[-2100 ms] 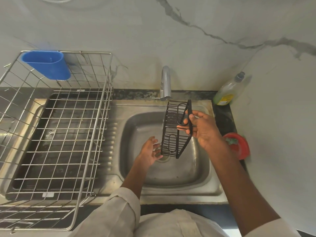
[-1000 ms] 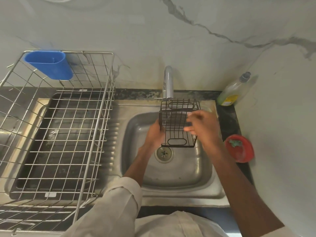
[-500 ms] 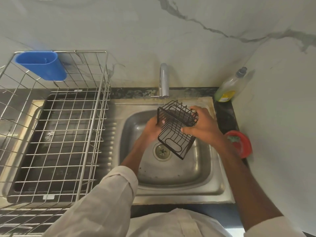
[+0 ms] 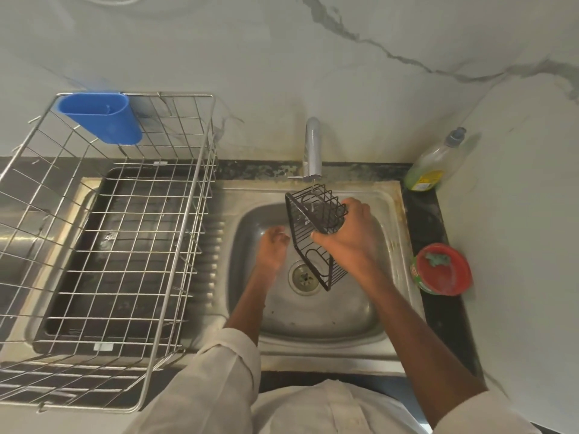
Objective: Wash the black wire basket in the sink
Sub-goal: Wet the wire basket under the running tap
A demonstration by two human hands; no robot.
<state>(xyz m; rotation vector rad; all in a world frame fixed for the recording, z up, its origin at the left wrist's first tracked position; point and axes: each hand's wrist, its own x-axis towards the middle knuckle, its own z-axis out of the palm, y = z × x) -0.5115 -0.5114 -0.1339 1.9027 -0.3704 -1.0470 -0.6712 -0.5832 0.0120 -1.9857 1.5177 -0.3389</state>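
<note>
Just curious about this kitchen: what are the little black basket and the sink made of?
The black wire basket looks like thin metal wire with a matte black coating, judging by its welded grid. The sink appears stainless steel: grey, brushed, with soft reflections.

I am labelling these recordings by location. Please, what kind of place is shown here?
Most likely a home kitchen, at the washing-up corner. A steel sink sits under a tap, a wire drying rack stands beside it, and a bottle of dish soap stands by the wall.
</note>
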